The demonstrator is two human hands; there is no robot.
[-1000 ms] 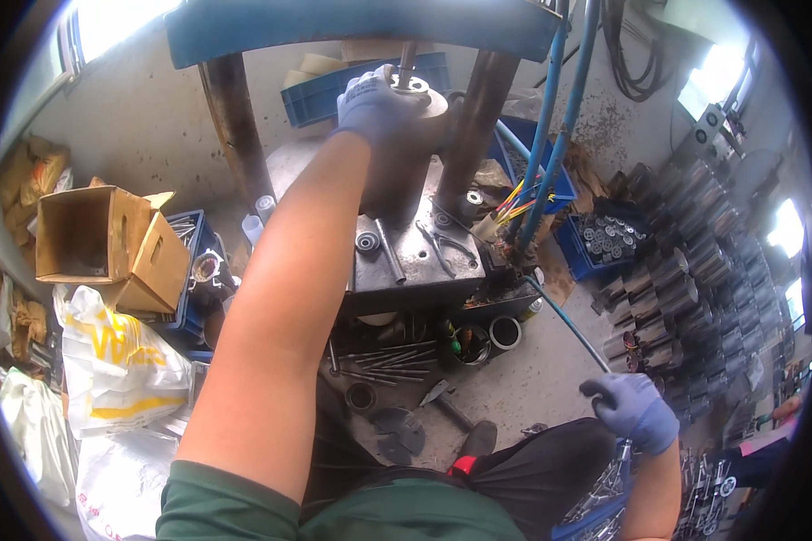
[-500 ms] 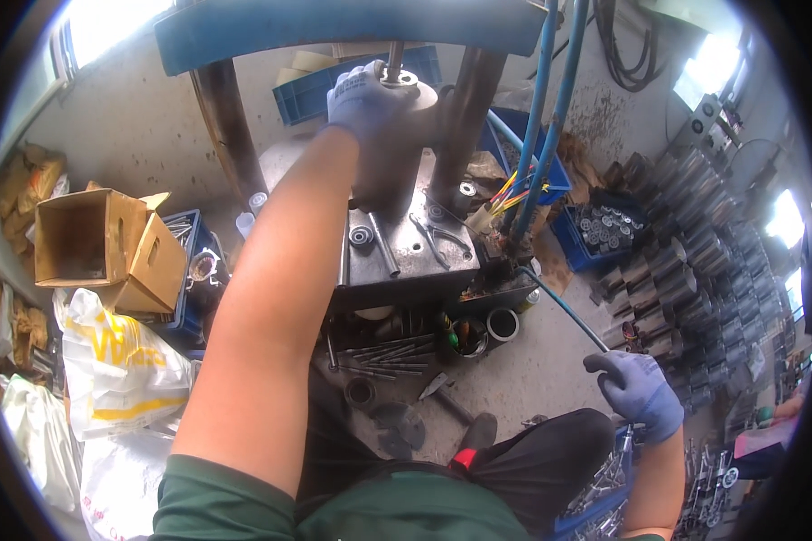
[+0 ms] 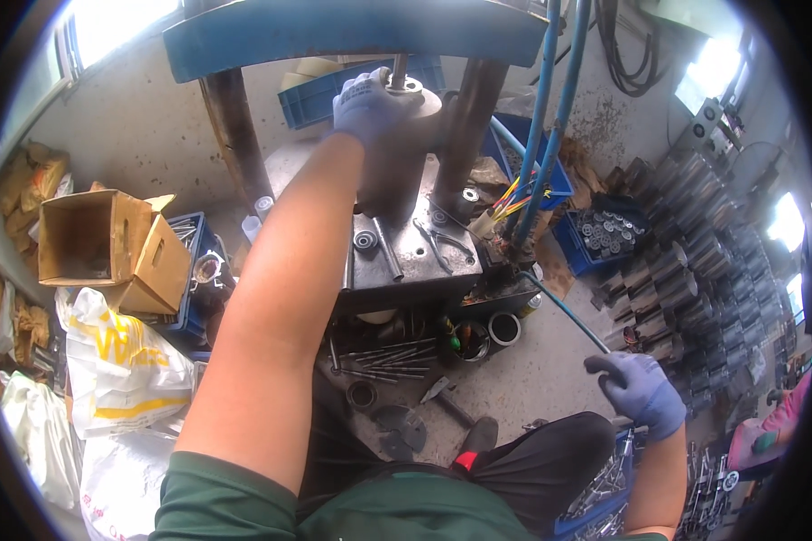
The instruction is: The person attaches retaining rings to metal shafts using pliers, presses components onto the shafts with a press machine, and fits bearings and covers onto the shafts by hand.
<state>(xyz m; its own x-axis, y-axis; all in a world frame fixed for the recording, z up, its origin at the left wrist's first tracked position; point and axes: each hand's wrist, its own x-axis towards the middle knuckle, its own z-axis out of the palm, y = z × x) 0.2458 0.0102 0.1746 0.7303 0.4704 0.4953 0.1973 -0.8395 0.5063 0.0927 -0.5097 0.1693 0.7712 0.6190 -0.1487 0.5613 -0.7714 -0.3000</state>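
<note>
My left hand (image 3: 368, 102), in a grey-blue glove, is closed at the left side of a round metal part (image 3: 406, 86) on top of a thick upright cylinder (image 3: 392, 176). A thin vertical rod (image 3: 400, 65) meets this part from above. My gloved right hand (image 3: 642, 390) has its curled fingers round the near end of a long blue lever (image 3: 564, 308). On the steel bed (image 3: 406, 270) lie circlip-type pliers (image 3: 442, 243), a metal bar (image 3: 388, 248) and a small ringed part (image 3: 364, 240). My left hand partly hides the round part.
A blue press beam (image 3: 352, 41) spans the top between two posts. Blue hoses (image 3: 550, 117) run down at right. Stacked metal cylinders (image 3: 686, 261) line the right side. A hammer (image 3: 447, 401) and several rods (image 3: 388, 358) lie below the bed. Cardboard boxes (image 3: 140, 261) stand left. Another person's pink sleeve (image 3: 789, 406) shows far right.
The view has shifted slightly. Both my hands keep nearly the same places on the round part and the lever. The other person's pink sleeve at far right has moved.
</note>
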